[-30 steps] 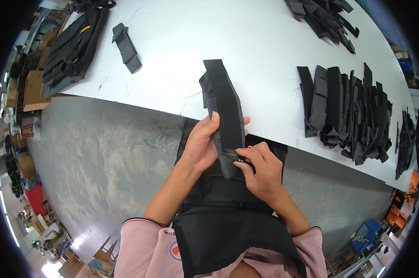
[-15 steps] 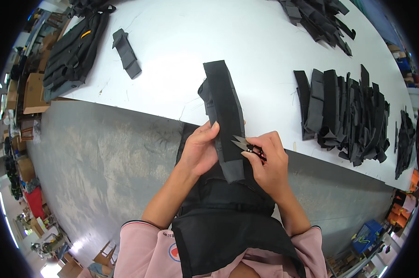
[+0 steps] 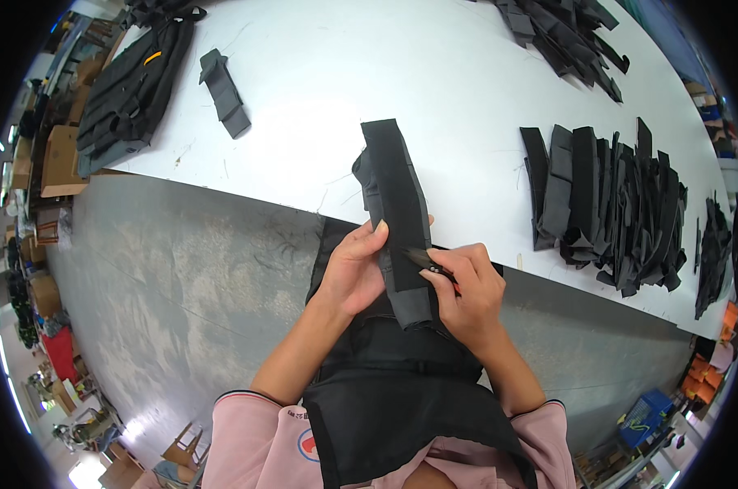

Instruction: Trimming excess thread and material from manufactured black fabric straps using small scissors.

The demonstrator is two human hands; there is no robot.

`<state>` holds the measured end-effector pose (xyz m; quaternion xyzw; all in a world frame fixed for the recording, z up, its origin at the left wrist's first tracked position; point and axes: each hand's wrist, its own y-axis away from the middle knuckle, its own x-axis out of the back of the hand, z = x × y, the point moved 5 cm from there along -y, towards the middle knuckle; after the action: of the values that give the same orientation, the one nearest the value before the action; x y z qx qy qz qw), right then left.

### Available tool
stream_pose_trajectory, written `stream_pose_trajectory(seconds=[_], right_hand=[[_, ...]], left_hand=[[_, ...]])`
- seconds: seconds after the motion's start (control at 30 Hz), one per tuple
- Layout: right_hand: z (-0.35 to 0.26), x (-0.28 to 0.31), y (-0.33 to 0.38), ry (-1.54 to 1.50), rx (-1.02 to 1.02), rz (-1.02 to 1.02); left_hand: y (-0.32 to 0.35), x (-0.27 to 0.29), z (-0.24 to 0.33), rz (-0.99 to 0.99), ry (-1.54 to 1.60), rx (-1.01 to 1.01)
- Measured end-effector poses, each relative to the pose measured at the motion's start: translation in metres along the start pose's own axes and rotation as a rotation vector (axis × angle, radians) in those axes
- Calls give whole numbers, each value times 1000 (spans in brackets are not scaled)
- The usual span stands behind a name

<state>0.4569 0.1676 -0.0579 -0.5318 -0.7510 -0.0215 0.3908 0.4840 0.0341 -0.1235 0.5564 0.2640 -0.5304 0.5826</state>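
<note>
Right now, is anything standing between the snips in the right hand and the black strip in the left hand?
Nothing visible: the right hand holds the snips against or just over the black strip, which the left hand grips; I cannot tell which.

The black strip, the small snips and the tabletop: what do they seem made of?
Black strip: probably matte synthetic cloth, judging by its dull surface and folded edges. Small snips: blades likely metal, being thin and pointed; the right hand hides most of the handles. Tabletop: smooth, white, evenly bright, perhaps laminate or plastic sheet.
</note>
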Motion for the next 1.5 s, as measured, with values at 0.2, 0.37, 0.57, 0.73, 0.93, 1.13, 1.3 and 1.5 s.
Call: stream_pose_trajectory(seconds=[0.2, 0.37, 0.57, 0.73, 0.93, 1.13, 1.3, 1.5], right_hand=[[-4, -5, -3, 56, -12, -77], [5, -2, 6, -24, -66, -52], [23, 16, 24, -110, -305, 20], [22, 6, 18, -117, -243, -15], [20, 6, 15, -2, -89, 3], [14, 17, 17, 5, -110, -41], [13, 16, 13, 67, -69, -103], [10, 15, 10, 117, -6, -166]], left_hand=[[0, -2, -1, -19, -4, 15], [4, 15, -2, 149, -97, -23], [3, 25, 4, 224, -164, -47], [3, 13, 0, 237, -142, 0], [8, 17, 3, 320, -293, 3], [7, 12, 4, 267, -341, 21], [8, 4, 7, 328, -383, 23], [10, 6, 13, 351, -473, 52]])
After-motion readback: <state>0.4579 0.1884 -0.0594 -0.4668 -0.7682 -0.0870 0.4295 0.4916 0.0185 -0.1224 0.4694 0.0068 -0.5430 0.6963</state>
